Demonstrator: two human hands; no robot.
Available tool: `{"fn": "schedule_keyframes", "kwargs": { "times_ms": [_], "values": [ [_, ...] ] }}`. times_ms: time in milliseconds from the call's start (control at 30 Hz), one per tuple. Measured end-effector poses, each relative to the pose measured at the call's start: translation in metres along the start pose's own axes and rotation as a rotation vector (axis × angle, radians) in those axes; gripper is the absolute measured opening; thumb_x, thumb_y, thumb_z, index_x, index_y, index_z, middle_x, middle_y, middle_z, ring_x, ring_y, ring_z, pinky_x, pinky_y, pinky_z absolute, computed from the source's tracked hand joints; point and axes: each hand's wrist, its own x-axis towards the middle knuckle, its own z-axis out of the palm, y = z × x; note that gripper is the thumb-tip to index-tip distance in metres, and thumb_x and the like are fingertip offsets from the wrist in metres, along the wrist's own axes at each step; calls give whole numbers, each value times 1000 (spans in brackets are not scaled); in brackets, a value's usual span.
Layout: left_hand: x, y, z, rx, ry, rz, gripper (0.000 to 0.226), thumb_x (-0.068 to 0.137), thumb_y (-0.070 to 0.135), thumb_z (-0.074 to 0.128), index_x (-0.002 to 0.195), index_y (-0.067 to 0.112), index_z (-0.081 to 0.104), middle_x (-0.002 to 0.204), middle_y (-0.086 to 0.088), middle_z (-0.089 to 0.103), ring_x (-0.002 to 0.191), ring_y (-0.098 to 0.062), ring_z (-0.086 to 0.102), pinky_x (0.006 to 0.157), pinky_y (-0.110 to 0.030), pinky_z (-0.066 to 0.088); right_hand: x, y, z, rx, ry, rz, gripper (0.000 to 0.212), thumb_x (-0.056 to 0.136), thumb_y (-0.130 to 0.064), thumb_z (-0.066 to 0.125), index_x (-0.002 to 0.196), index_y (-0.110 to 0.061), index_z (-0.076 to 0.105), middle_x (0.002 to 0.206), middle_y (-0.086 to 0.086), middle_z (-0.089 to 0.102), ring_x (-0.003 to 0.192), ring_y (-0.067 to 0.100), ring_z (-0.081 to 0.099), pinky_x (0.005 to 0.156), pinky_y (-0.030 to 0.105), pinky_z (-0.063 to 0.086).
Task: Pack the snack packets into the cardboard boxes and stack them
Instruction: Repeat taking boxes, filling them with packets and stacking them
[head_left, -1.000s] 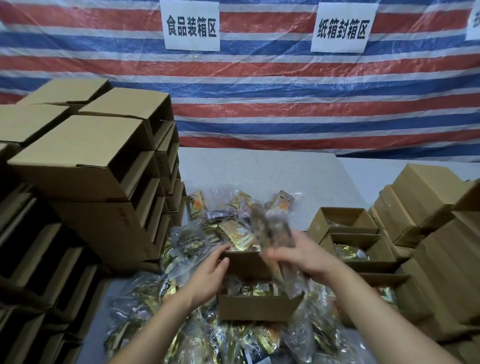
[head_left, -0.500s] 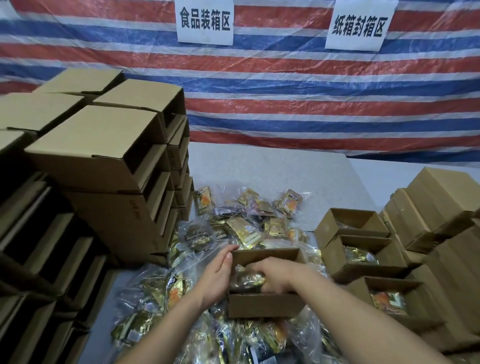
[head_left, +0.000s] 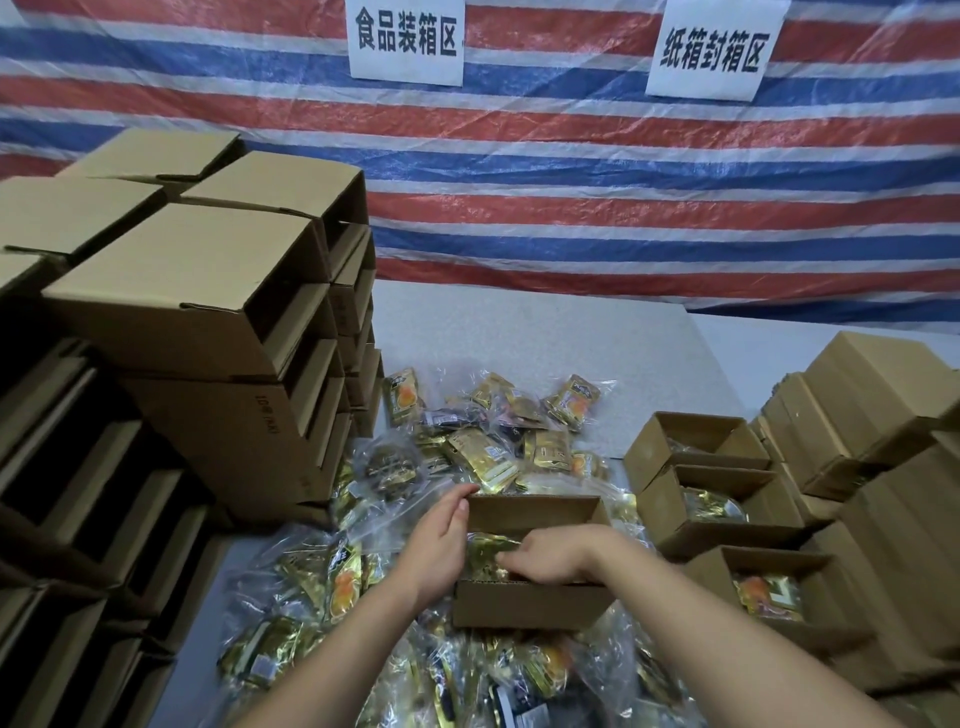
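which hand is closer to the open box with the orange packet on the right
Right. The right hand is inside the middle box, on the side toward the orange-packet box; the left hand grips that box's far side.

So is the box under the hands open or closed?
Open: the small brown cardboard box has no lid over it, and gold snack packets show inside.

Two bare forearms coming in from the bottom edge, no sleeves showing, left hand (head_left: 439, 545) and right hand (head_left: 558, 556) both bare, no gloves, no rings, no watch or bands on the wrists, short plain fingernails
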Motion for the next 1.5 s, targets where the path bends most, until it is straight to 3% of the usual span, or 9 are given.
{"fn": "schedule_keyframes", "kwargs": {
  "times_ms": [167,400,567,700,833,967,1067,1233,1500],
  "values": [
    [0,-2,0,10,4,-9,38,107,29,32,142,29,47,148,4,45,135,-16,42,115,-35,33,9,-3,16,201,-70,78,68,102,-62,26,141,-11,51,147,11,48,123,21,50,100,28,36],
    [6,-4,1,8,-8,-19,34,107,30,32,137,33,48,128,4,58,105,-12,57,87,-30,48,-21,13,4,211,515,-131,39,102,-40,46,69,-22,55,60,-4,56,50,12,51,54,29,42],
    [10,1,5,24,16,-19,35,107,30,33,138,30,48,135,-3,56,117,-24,57,98,-41,48,-32,14,4,51,418,-102,47,105,-44,36,77,-16,60,76,4,61,72,22,59,60,31,43],
    [12,2,8,89,16,14,34,106,25,36,138,29,49,142,-3,52,120,-16,52,99,-30,42,-20,4,17,32,93,33,66,106,-51,20,148,-5,41,157,18,36,145,32,34,116,39,27],
    [12,2,7,101,3,21,36,106,23,37,140,29,47,145,-4,50,124,-16,49,98,-25,37,-13,5,18,79,42,86,68,105,-53,22,150,-5,39,159,17,33,145,31,33,116,40,27],
    [14,7,5,-14,-31,-53,55,104,26,45,155,19,25,154,-8,38,138,-23,40,112,-36,32,-26,10,21,81,593,-27,35,101,-41,42,92,-16,64,96,7,69,84,24,65,72,36,54],
    [13,10,4,-148,-69,-227,53,102,28,51,151,19,33,145,-10,49,126,-31,53,110,-48,39,-36,25,14,-30,1051,33,22,97,-28,52,114,-16,58,113,3,60,104,22,59,94,42,52],
    [10,18,11,-61,-73,-272,42,106,35,34,142,16,45,134,-11,57,119,-31,55,106,-51,43,-33,47,15,237,709,288,62,98,-21,53,151,-10,23,137,14,51,120,33,56,89,40,51],
    [-10,78,41,230,-45,-27,29,106,31,32,105,14,55,99,-7,63,83,-17,58,69,-31,42,-71,90,20,141,815,326,25,99,-16,51,123,-17,55,112,8,66,101,29,65,77,37,53]
  ]
}}
